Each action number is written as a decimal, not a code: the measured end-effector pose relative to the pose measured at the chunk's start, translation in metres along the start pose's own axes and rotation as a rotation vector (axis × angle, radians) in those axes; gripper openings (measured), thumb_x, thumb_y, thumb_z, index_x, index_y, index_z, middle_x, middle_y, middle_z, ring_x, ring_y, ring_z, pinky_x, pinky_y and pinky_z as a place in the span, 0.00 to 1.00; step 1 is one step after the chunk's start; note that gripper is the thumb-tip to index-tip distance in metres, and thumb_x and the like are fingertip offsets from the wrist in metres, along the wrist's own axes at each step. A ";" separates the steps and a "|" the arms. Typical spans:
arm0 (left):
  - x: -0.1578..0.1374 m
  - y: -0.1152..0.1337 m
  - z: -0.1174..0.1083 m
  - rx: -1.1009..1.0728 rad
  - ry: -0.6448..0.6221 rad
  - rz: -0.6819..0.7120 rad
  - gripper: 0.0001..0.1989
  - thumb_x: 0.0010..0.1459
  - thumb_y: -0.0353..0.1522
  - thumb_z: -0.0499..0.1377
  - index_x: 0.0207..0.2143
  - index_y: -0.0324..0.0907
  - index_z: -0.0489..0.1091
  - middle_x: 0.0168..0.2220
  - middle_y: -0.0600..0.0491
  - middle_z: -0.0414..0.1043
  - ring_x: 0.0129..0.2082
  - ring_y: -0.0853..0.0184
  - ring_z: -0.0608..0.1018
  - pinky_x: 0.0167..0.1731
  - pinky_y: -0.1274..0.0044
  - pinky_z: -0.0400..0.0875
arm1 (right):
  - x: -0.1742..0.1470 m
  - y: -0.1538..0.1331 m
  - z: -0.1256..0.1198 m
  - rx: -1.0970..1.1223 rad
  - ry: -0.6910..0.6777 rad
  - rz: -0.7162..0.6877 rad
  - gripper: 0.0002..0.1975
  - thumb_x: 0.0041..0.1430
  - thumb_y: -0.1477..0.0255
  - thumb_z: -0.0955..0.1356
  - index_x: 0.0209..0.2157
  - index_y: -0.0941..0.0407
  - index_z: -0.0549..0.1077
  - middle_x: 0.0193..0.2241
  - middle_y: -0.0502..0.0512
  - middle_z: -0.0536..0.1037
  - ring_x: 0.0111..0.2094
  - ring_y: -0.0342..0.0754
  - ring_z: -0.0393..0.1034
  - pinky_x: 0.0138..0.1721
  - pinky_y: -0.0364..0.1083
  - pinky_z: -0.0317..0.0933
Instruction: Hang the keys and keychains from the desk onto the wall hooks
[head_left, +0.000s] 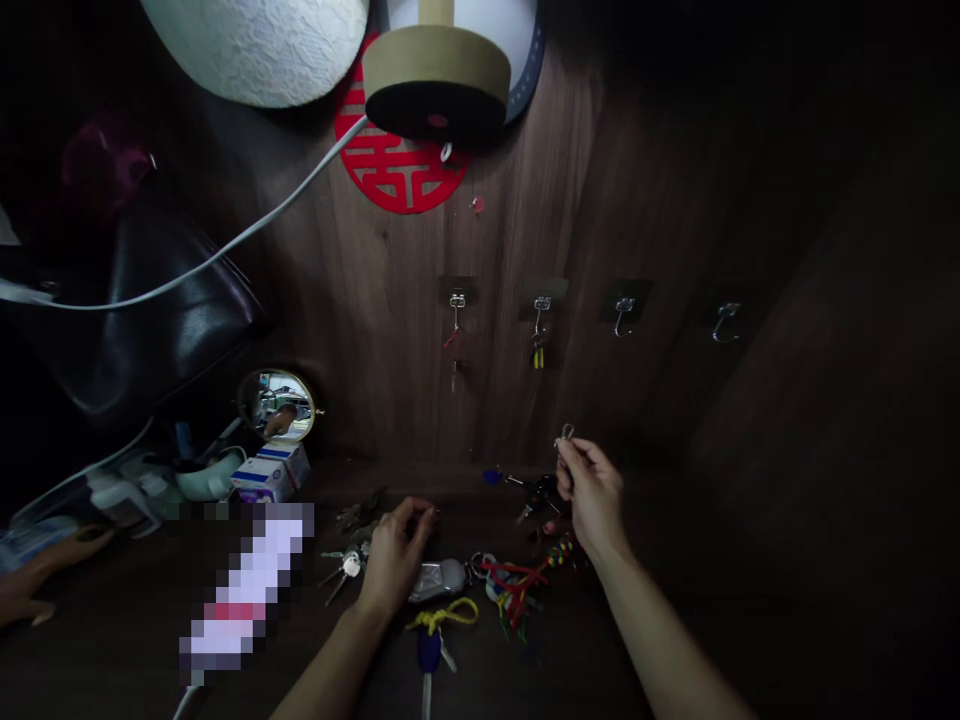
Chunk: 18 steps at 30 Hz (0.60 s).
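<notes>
Metal ring point(568, 431) juts above pinched fingers point(574, 462) of the right hand point(598, 503).

Small metal loop point(568, 432) held up, rounded end on top. Grey fob point(448, 578) lies flat, silver keys point(350, 565) fanned out left of it

Peering forward and down from the wearer's head, fairly near over both hands point(395, 550), taking in table point(570, 640) below, wooden panel point(390, 340) straight ahead!
</notes>
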<state>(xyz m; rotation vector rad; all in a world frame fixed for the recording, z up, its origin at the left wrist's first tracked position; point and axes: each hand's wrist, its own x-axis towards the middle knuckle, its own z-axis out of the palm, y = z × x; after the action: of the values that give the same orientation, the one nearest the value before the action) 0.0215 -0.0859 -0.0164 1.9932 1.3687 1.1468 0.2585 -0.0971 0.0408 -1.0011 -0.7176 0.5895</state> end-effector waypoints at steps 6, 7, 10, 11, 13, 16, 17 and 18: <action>0.000 0.000 0.000 -0.008 -0.024 -0.015 0.14 0.58 0.41 0.49 0.31 0.43 0.69 0.23 0.55 0.74 0.26 0.67 0.76 0.25 0.80 0.64 | 0.013 -0.020 0.011 0.087 0.014 -0.068 0.14 0.40 0.64 0.74 0.26 0.57 0.71 0.15 0.40 0.57 0.13 0.31 0.45 0.12 0.34 0.37; 0.001 0.000 0.000 -0.013 -0.025 -0.017 0.14 0.58 0.41 0.50 0.31 0.43 0.69 0.23 0.56 0.74 0.26 0.67 0.76 0.25 0.80 0.63 | 0.015 -0.023 0.014 0.089 0.010 -0.086 0.14 0.40 0.64 0.74 0.26 0.57 0.71 0.15 0.40 0.57 0.13 0.31 0.45 0.12 0.34 0.37; 0.001 0.001 -0.001 -0.029 -0.029 -0.025 0.14 0.58 0.41 0.49 0.31 0.43 0.69 0.22 0.56 0.73 0.25 0.68 0.75 0.25 0.81 0.63 | 0.024 -0.037 0.021 0.095 0.030 -0.155 0.13 0.40 0.64 0.74 0.25 0.57 0.70 0.15 0.39 0.57 0.12 0.31 0.44 0.12 0.34 0.37; 0.001 0.001 -0.001 -0.033 -0.030 -0.028 0.15 0.58 0.42 0.49 0.31 0.43 0.69 0.22 0.56 0.73 0.24 0.68 0.75 0.25 0.80 0.64 | 0.029 -0.042 0.022 0.098 0.047 -0.179 0.13 0.40 0.65 0.74 0.25 0.57 0.70 0.15 0.39 0.57 0.12 0.31 0.45 0.11 0.35 0.37; 0.002 0.001 -0.001 -0.037 -0.035 -0.030 0.15 0.58 0.42 0.49 0.31 0.43 0.69 0.22 0.55 0.73 0.24 0.67 0.75 0.25 0.80 0.64 | 0.040 -0.055 0.022 0.101 0.086 -0.231 0.13 0.41 0.65 0.73 0.25 0.57 0.69 0.14 0.39 0.57 0.12 0.31 0.46 0.11 0.35 0.37; 0.002 0.000 0.000 -0.028 -0.049 -0.026 0.16 0.58 0.43 0.48 0.32 0.43 0.69 0.22 0.55 0.73 0.24 0.66 0.75 0.24 0.79 0.64 | 0.061 -0.076 0.019 0.086 0.128 -0.297 0.11 0.42 0.66 0.72 0.24 0.57 0.69 0.14 0.39 0.58 0.12 0.31 0.46 0.11 0.35 0.37; 0.002 -0.001 0.000 -0.021 -0.053 -0.024 0.16 0.58 0.43 0.48 0.32 0.43 0.69 0.22 0.55 0.73 0.24 0.66 0.75 0.25 0.79 0.64 | 0.068 -0.081 0.018 0.077 0.134 -0.311 0.11 0.42 0.66 0.72 0.24 0.57 0.69 0.14 0.39 0.58 0.11 0.31 0.46 0.11 0.35 0.37; 0.002 -0.001 0.000 -0.016 -0.055 -0.023 0.16 0.58 0.43 0.48 0.32 0.43 0.69 0.22 0.55 0.73 0.24 0.66 0.75 0.25 0.79 0.64 | 0.075 -0.086 0.017 0.068 0.138 -0.316 0.10 0.42 0.67 0.72 0.24 0.57 0.68 0.14 0.39 0.58 0.11 0.31 0.46 0.10 0.35 0.37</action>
<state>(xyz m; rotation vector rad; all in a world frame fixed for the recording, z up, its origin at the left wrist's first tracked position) 0.0215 -0.0835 -0.0162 1.9782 1.3477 1.0814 0.3025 -0.0697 0.1439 -0.8348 -0.7103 0.2646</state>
